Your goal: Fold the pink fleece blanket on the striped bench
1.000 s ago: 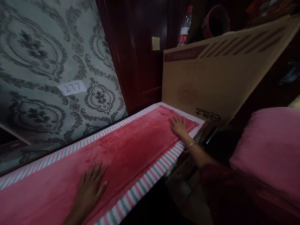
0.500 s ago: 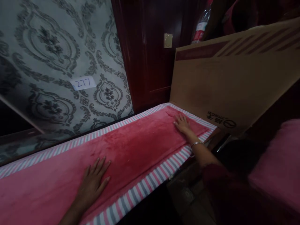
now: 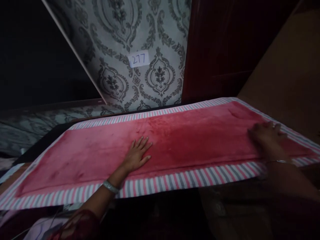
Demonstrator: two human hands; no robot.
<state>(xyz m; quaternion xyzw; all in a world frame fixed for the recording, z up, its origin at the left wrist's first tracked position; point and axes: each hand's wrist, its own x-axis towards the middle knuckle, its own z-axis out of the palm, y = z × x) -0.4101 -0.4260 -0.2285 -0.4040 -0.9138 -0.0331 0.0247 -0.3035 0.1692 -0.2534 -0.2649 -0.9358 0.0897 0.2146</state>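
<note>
Resting flat with fingers spread, the left hand (image 3: 137, 155) lies palm-down near the middle of the frame on a red plush cloth (image 3: 190, 136); it grasps nothing, only presses on the pile. A pale band (image 3: 110, 186) circles that wrist, lower left of centre. At the right of the frame the right hand (image 3: 267, 133) also lies on the cloth, somewhat blurred; its fingers look extended and laid on the fabric rather than closed around anything. A thin bangle (image 3: 280, 161) sits at that wrist.

Both hands touch the same folded cloth, which stretches as a long band across the middle of the frame, from lower left to the right edge. A striped border (image 3: 175, 181) of pink, grey and white runs along its near edge and again along the far one.

Judging by the nap and the soft dents in it, the cloth is light, limp and a little grippy, not slippery or fragile. It would sag if lifted from one point, so the striped edges or the corners at either end look like the surest places to take hold, one hand at each.

Behind it, in the upper middle, stands patterned wallpaper (image 3: 120, 33) bearing a small label reading 277 (image 3: 139, 59). A dark red wooden panel (image 3: 220, 50) fills the upper right, with a brown cardboard sheet (image 3: 287, 80) leaning at the far right.
</note>
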